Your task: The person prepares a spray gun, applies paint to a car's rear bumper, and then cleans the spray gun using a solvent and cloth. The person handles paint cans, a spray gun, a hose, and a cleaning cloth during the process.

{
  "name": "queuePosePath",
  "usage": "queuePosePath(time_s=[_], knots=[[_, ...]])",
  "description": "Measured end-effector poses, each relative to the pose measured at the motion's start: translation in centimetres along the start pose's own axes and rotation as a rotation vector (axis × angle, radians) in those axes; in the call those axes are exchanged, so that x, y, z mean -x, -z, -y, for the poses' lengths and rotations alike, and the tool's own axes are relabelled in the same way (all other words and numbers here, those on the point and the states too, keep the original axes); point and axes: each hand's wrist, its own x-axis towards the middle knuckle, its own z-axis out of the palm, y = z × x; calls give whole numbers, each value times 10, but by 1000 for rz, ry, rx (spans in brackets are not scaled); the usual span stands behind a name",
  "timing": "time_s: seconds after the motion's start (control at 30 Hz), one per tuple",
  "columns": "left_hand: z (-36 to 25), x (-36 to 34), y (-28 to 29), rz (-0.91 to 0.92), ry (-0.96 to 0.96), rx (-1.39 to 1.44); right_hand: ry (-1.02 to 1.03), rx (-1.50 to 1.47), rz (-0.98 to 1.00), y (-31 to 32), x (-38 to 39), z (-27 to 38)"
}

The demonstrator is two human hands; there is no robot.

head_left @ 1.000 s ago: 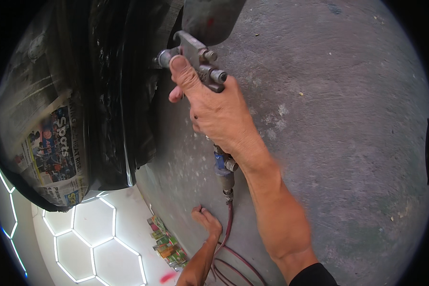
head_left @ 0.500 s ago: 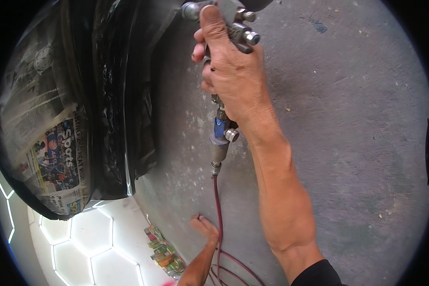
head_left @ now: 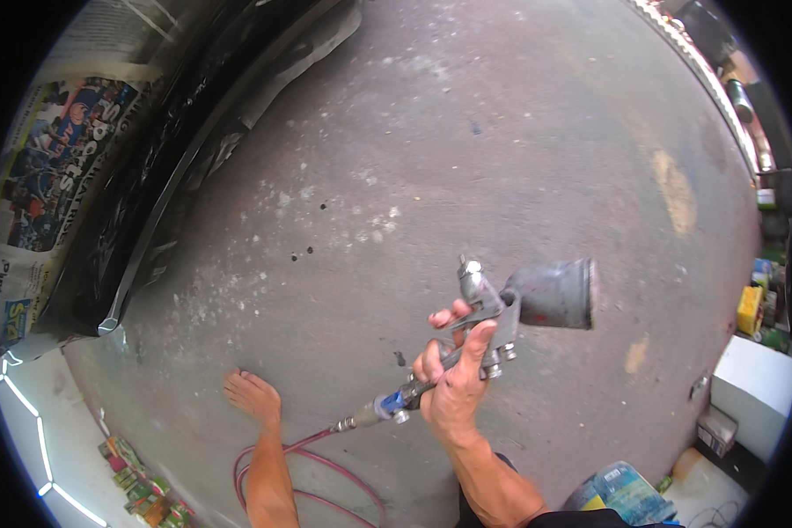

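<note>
My right hand (head_left: pixel 456 396) is closed around the grip of a metal spray gun (head_left: pixel 500 326), its fingers at the trigger side. A grey cup (head_left: pixel 554 295) sticks out to the right of the gun, tilted on its side. The shiny nozzle points toward the far side of the floor. Below the grip sits a fitting with a blue band (head_left: pixel 391 402), joined to a red hose (head_left: pixel 304 449) that loops across the floor. My left hand is out of view. A bare foot (head_left: pixel 255 398) rests on the floor beside the hose.
A glossy black panel (head_left: pixel 119 233), masked with newspaper (head_left: pixel 66 158), stands at the left. White spots mark the grey floor (head_left: pixel 396 141). Along the right wall are a white box (head_left: pixel 752 387) and a yellow container (head_left: pixel 750 310). A blue container (head_left: pixel 623 493) lies at lower right.
My right hand has drawn the spray gun back from beside the panel, down and to the right. The cup now shows fully. The view has shifted, placing the panel farther left.
</note>
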Motion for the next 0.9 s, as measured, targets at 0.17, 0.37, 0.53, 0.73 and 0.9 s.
queuePosePath(time_s=[0.17, 0.37, 0.53, 0.73, 0.9], knots=[[10, -48, 26, 494, -27, -123, -68, -29, -100, 15, 53, 50], [-170, -164, 115, 720, -178, 12, 83, 4, -28, -10, 42, 119], [-346, -134, 136, 769, -506, 320, 225, 88, -45, -25, 25, 173], [-392, -109, 113, 859, -533, 36, 267, 94, -95, -56, 9, 216], [-408, -202, 74, 1223, -572, -132, 278, -30, -92, -36, -7, 253]])
